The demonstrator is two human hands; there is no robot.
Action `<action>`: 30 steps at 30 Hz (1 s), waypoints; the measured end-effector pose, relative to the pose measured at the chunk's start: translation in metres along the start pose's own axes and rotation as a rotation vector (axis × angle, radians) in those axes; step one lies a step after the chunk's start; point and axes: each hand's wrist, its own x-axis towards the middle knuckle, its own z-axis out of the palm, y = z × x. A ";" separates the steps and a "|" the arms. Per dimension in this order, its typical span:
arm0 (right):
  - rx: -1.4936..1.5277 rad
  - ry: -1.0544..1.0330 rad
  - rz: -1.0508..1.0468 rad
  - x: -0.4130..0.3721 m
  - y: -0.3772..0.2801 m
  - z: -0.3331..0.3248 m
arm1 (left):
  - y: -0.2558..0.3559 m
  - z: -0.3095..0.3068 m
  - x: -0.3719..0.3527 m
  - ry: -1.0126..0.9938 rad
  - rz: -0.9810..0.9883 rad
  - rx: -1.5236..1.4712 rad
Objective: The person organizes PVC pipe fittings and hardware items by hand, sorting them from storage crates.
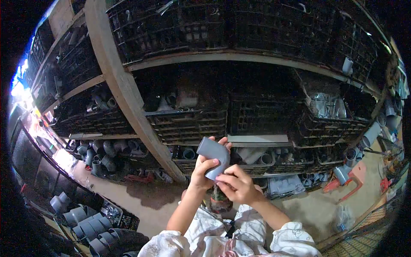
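A grey plastic pipe elbow (219, 155) is held up in front of my body, one end pointing up and left, the other down. My left hand (204, 171) is wrapped around it, with the thumb across the near side and fingertips showing behind. At the elbow's lower end, my right hand (236, 183) has its fingers pinched together by the rim. Whether anything small sits between those fingertips is too fine to make out. Below the hands, a dark container with red and green on it (220, 200) shows partly between my legs.
Wooden shelving holds black crates (188, 126) of grey fittings ahead. More pipe fittings (92, 227) are stacked at the lower left beside a black crate (128, 220). A red plastic stool (354, 182) lies on the floor at right, near a clear bag (343, 217).
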 end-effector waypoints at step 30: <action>-0.173 0.081 -0.071 0.003 0.007 0.012 | 0.005 -0.023 -0.005 0.107 -0.283 -0.143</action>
